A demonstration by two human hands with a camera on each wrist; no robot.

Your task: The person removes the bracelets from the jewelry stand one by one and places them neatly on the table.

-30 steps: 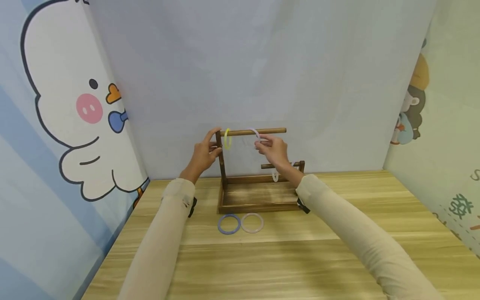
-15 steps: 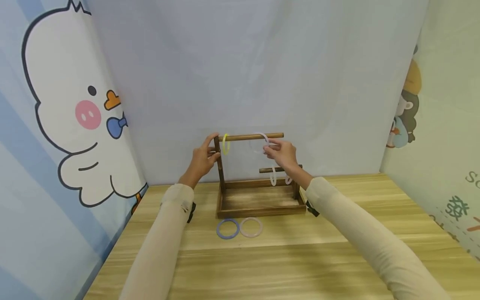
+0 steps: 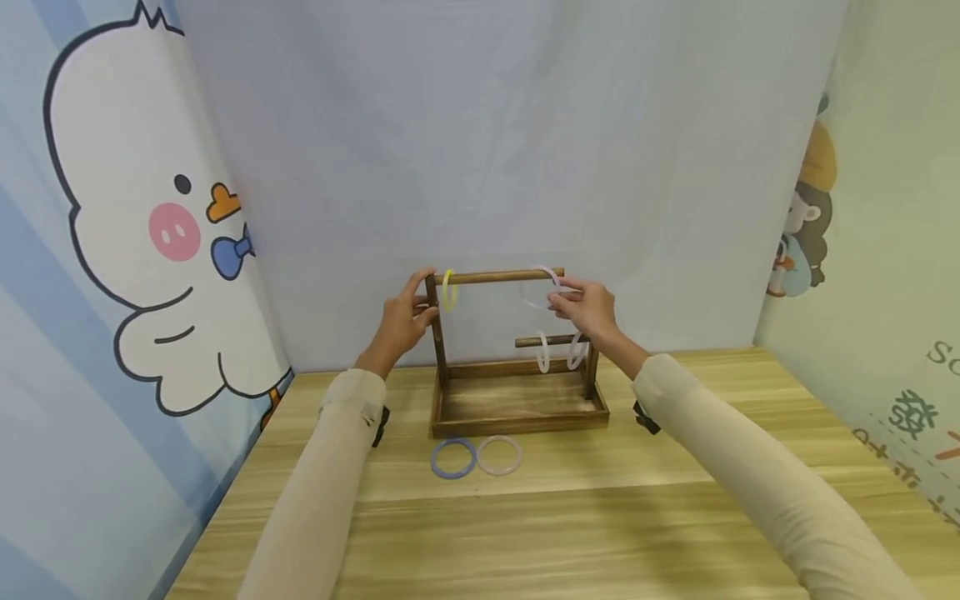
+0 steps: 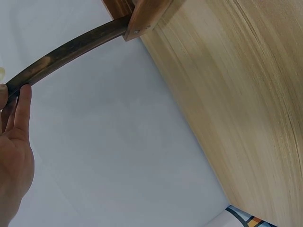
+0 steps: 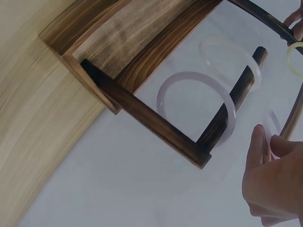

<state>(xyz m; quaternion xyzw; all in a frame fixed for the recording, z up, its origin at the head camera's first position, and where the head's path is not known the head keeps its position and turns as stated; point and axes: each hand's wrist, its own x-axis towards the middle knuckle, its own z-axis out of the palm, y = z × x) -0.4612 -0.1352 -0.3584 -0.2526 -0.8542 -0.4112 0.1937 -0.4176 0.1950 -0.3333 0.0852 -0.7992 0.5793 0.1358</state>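
Right fingers (image 5: 255, 147) clamped on lilac ring (image 3: 557, 279) near upper rod's free end (image 3: 560, 272), left fingers (image 4: 22, 109) round post (image 3: 439, 350)

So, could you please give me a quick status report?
Left grip holding the tall post. Right grip pinching the lavender ring at the free end of the upper bar. Yellow ring hangs by the post, apparently not in the way.

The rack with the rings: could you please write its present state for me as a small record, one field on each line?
left hand: grips the tall post near its top
right hand: pinches the lilac ring by the free end of the upper bar
upper bar, post end: yellow ring around it
lower bar: two pale rings around it
table: blue ring and pink ring flat, side by side
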